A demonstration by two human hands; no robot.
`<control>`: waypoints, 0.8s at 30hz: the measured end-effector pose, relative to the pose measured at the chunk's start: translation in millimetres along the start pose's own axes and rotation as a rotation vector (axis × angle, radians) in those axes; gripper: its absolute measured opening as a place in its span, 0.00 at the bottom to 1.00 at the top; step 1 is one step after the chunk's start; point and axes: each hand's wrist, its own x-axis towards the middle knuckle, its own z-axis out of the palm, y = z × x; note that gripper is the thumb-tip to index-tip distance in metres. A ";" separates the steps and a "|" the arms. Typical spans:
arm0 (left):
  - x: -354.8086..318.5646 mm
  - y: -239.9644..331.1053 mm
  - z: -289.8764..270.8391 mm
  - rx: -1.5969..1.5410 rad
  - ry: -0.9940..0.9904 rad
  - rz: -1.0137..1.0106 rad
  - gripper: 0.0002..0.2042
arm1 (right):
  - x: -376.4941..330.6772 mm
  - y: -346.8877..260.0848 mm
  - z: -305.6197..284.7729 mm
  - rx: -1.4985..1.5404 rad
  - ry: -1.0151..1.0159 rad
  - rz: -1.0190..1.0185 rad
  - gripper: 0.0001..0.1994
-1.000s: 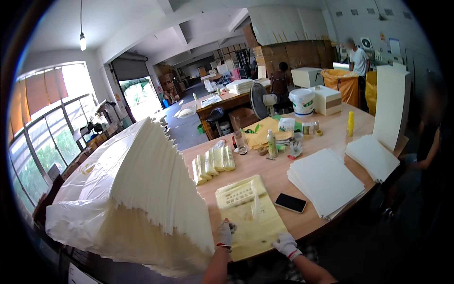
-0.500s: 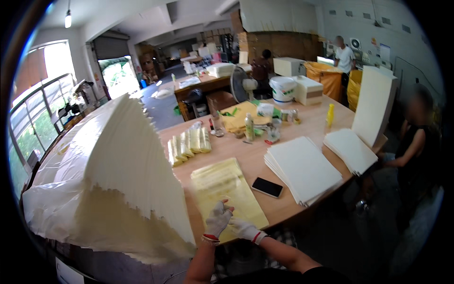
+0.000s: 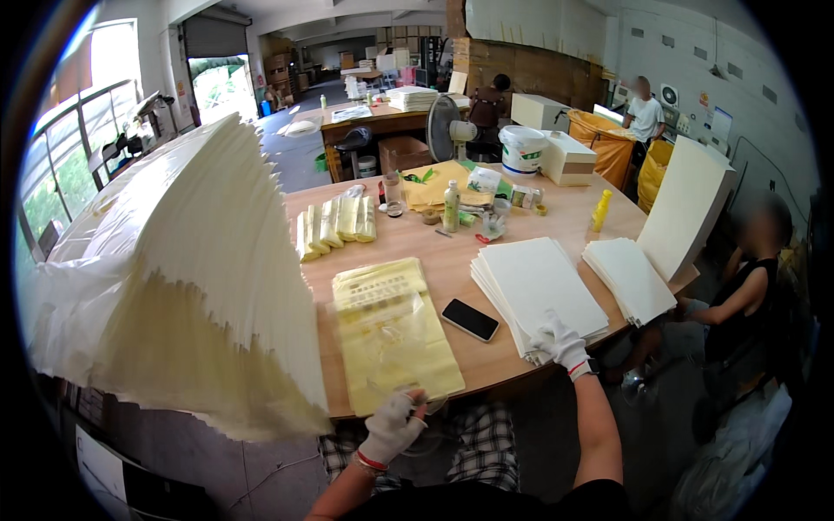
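Note:
Both my hands wear white gloves with red cuffs. My left hand (image 3: pixel 393 425) is closed at the near edge of the yellow bags (image 3: pixel 356 369), its fingers curled on what looks like the edge of a clear plastic bag (image 3: pixel 395 326). That clear bag lies loosely over the flat yellow pile, which bears dark print near its far end. My right hand (image 3: pixel 560 340) reaches out to the near edge of a stack of white sheets (image 3: pixel 539 282), touching it with fingers apart. A black phone (image 3: pixel 470 319) lies between the yellow bags and the white stack.
A tall, leaning mass of pale sheets in plastic (image 3: pixel 217 286) borders my left. Folded yellow bundles (image 3: pixel 339 221), a bottle (image 3: pixel 451 207), a yellow bottle (image 3: pixel 600 211) and a white bucket (image 3: pixel 522 152) stand farther back. Another white stack (image 3: pixel 630 278) lies right, near a seated person (image 3: pixel 738 295).
My right hand has moved from beside my left hand over the yellow bags to the white stack on the right. My left hand has dropped slightly nearer me.

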 end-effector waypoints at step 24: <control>5.6 -23.5 57.8 -0.364 -0.758 -0.385 0.26 | -144.7 -43.3 37.8 1.215 -0.034 0.523 0.17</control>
